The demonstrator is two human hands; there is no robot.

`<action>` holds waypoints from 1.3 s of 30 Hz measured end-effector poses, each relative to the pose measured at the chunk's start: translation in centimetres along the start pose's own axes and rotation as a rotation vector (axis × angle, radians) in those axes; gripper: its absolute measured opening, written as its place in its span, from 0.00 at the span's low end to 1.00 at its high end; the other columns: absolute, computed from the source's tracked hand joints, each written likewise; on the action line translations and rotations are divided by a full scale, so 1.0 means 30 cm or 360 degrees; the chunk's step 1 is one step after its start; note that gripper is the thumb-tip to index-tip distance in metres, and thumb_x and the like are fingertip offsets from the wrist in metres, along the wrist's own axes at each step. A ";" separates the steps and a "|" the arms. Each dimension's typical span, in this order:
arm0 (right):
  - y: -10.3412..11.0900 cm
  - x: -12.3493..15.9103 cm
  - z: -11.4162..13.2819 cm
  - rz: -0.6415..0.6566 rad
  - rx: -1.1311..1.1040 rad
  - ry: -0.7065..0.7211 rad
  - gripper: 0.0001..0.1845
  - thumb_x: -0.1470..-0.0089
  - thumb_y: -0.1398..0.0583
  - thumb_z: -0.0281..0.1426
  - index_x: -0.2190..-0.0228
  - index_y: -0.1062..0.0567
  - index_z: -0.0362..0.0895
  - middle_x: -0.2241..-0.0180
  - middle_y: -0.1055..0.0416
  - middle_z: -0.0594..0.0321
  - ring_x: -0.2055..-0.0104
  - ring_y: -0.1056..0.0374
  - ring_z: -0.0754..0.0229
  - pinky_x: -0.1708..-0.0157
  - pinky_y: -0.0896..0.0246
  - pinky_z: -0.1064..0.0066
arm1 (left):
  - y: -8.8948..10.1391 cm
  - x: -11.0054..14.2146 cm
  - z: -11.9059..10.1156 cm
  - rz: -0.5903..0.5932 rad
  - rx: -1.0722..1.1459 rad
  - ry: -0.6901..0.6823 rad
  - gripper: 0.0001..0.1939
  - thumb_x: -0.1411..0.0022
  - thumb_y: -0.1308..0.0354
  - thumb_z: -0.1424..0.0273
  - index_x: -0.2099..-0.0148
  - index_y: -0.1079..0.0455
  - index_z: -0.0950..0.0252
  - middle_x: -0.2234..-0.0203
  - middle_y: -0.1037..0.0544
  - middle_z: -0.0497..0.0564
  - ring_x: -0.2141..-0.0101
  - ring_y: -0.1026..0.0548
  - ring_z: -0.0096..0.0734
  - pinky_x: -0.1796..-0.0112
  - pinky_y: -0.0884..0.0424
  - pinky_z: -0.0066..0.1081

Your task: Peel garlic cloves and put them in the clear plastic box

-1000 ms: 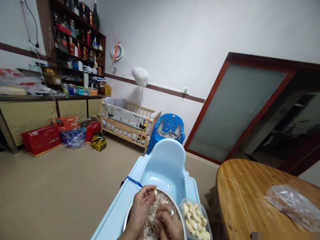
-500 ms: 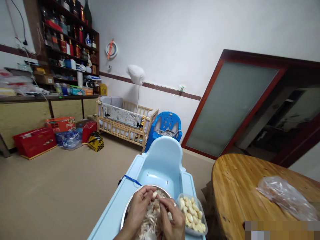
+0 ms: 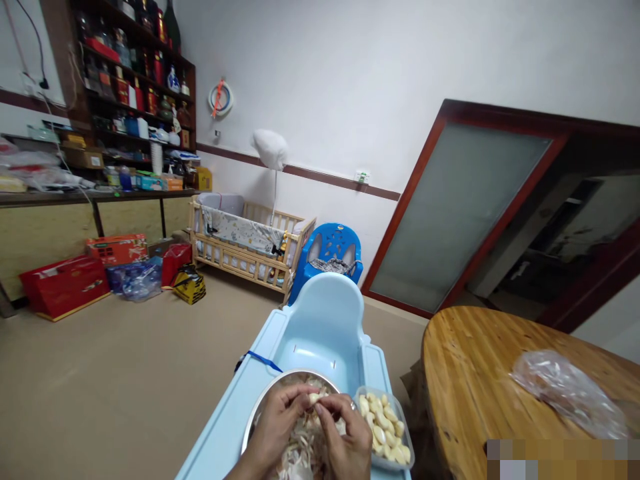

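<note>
Pale garlic flesh shows where the left hand (image 3: 275, 427) and the right hand (image 3: 345, 437) meet: both are curled and grasp one garlic clove (image 3: 314, 398) between their fingertips, pinching it from either side. Directly beneath the hands sits a steel bowl (image 3: 259, 403) heaped with garlic skins (image 3: 300, 447) (shredded, papery, and piled close to the rim). Just right of the right hand, a clear plastic tub (image 3: 409, 437) holds a mound of peeled cloves (image 3: 383, 427).

Bowl and tub both rest on the tray of a pale blue plastic child's seat (image 3: 220, 433), whose backrest rises ahead of the hands, with a blue cord (image 3: 260, 361) at its side. Off to the right of the hands stands a round wooden table (image 3: 465, 373) bearing a crumpled plastic bag (image 3: 565, 393).

Farther ahead, a blue plastic chair (image 3: 325, 257) stands just beside a wooden crib (image 3: 245, 247). Left of the crib, red gift bags (image 3: 65, 287) and a yellow-and-black bag (image 3: 190, 285) sit on the floor. Farthest off, a wall shelf of bottles (image 3: 135, 100) rises ahead and to the left, and a red-framed frosted-glass door (image 3: 450, 207) stands ahead and to the right.
</note>
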State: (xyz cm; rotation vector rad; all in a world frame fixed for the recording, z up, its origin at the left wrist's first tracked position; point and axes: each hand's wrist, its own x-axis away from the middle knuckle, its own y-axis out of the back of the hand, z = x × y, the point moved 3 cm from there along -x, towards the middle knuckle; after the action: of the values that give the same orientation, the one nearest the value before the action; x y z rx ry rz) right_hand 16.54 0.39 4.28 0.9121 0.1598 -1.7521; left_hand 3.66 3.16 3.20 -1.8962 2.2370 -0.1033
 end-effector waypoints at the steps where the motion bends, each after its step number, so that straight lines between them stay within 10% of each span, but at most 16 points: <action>1: 0.002 -0.001 -0.001 0.0006 -0.0009 -0.0016 0.04 0.50 0.40 0.27 0.74 0.25 0.46 0.75 0.26 0.63 0.72 0.30 0.60 0.71 0.35 0.73 | -0.001 0.001 -0.005 0.0026 0.0003 -0.0009 0.14 0.48 0.40 0.60 0.65 0.22 0.65 0.67 0.18 0.55 0.63 0.24 0.42 0.60 0.31 0.33; 39: -0.011 0.038 -0.008 -0.0026 0.0042 0.0013 0.09 0.51 0.46 0.23 0.79 0.33 0.46 0.79 0.35 0.67 0.75 0.36 0.63 0.73 0.41 0.74 | -0.004 0.013 -0.006 -0.0082 -0.0260 -0.0140 0.10 0.54 0.37 0.60 0.71 0.21 0.59 0.69 0.18 0.54 0.64 0.23 0.46 0.60 0.28 0.35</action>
State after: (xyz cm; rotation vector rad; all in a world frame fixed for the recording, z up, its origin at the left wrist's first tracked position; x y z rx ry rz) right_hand 16.24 -0.22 3.27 0.9395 0.1499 -1.7696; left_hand 3.67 2.75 3.36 -1.9984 2.1989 0.1569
